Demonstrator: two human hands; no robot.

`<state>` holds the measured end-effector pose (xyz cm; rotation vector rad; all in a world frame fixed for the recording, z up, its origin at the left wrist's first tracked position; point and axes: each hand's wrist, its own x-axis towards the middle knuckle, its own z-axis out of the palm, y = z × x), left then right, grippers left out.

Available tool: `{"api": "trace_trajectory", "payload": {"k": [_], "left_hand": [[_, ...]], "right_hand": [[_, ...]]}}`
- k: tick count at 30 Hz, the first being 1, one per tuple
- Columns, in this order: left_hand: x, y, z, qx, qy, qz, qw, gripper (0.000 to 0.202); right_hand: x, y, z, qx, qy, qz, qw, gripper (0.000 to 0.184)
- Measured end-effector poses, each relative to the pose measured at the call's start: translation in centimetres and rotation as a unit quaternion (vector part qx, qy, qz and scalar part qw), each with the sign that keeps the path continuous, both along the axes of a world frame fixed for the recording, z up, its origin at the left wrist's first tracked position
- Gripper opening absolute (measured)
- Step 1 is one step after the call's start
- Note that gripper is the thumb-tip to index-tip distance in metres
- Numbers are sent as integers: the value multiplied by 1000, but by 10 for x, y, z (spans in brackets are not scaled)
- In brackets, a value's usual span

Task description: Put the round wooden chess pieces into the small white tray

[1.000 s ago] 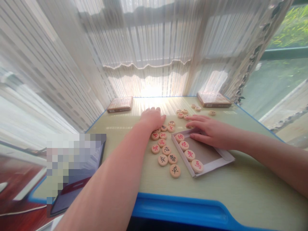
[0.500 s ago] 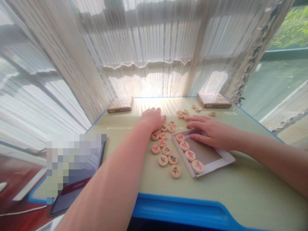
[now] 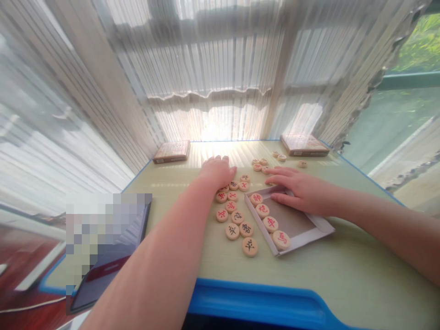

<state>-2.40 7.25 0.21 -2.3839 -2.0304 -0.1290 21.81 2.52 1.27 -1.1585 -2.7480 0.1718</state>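
Note:
My left hand [image 3: 219, 172] rests palm down on the table past the top left of the loose Chinese chess pieces, fingers extended and open. Beneath and beside it lie round wooden pieces with red and black characters, among them a black-marked piece [image 3: 250, 246] nearest me. My right hand [image 3: 292, 188] spreads open over the far side of a shallow cardboard box [image 3: 321, 233], its fingertips close to a few pieces beyond. Inside the box, a column of red-marked pieces [image 3: 270, 223] lines the left wall. What lies under either palm is hidden.
Two flat patterned boxes stand at the back, one left [image 3: 172, 151] and one right [image 3: 304, 145]. Several loose pieces [image 3: 282, 157] lie near the right one. A tablet-like device [image 3: 113, 266], partly pixelated, sits at left. A blue table edge [image 3: 254, 298] runs in front; curtains [image 3: 206, 55] hang behind.
Both hands stay in nearly the same place, and the pieces and box keep their arrangement. Only the view has shifted slightly.

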Motion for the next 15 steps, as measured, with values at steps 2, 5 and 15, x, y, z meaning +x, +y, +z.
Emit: {"api": "trace_trajectory", "payload": {"k": [2,5,15], "left_hand": [[0,0,0,0,0,0,1000,49],[0,0,0,2,2,-1,1000,50],[-1,2,-2,5,0,-5,1000,50]], "right_hand": [[0,0,-1,1,4,0,1000,44],[0,1,-2,2,10,2,1000,44],[0,0,-1,5,-1,-3,1000,44]]}}
